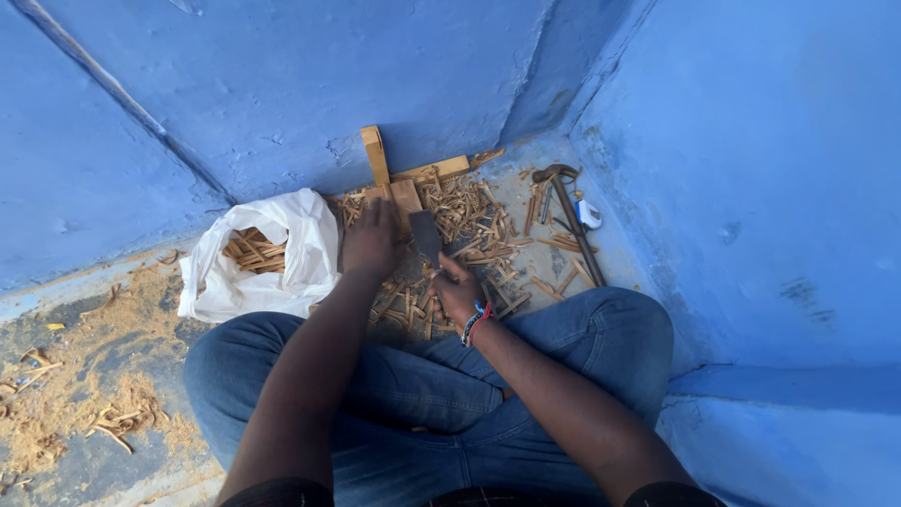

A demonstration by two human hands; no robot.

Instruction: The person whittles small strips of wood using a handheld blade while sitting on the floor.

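I am pressing my left hand (371, 239) flat on the upright tan wooden block (406, 199), fingers spread, while my right hand (457, 293), just below that block, is gripping a flat dark steel blade (425, 234) over the scattered wood chips (469, 221).

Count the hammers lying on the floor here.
1. The hammer lies on the floor to the right of the wood chip pile, near the blue wall. Another could be hidden under the chips.

A rough woodworking corner is showing here. Wood chips (469, 221) and sawdust (66, 394) are littering the floor (113, 319) between blue walls (751, 169).
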